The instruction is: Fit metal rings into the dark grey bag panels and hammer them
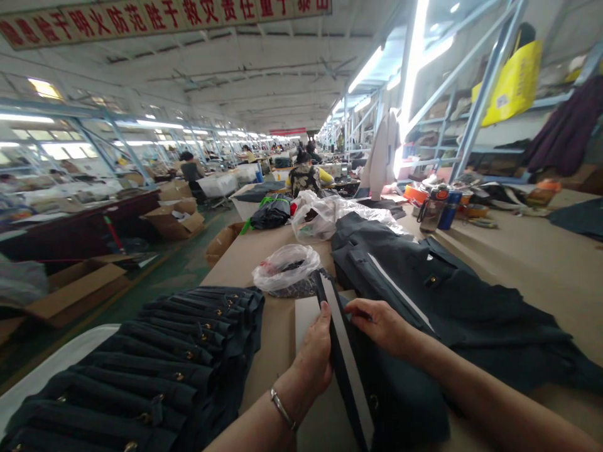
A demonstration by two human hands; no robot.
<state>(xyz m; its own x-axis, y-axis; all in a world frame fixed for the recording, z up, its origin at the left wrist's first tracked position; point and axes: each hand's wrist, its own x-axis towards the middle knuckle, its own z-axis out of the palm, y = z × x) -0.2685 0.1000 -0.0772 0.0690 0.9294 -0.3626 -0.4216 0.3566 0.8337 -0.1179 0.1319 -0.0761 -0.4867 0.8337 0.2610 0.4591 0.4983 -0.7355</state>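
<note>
A dark garment piece (400, 389) with a pale grey strip along its folded edge is raised in front of me. My left hand (315, 351), with a metal bangle on the wrist, grips that edge, its thumb lying against the strip. On the other side, my right hand (379, 323) has its fingers bent and pinched at the dark cloth near the top. A white board (306, 314) shows under the left hand. To the right lies a pile of dark garments (471, 295) with another pale strip and a brass-coloured fitting.
Overlapping dark garment pieces with brass-coloured fittings (155, 364) cover the left side. Ahead are a clear plastic bag of small items (287, 270) and larger plastic bags (325, 216). Bottles (433, 207) stand right. Cardboard boxes (174, 216) line the aisle; a person (306, 179) sits farther ahead.
</note>
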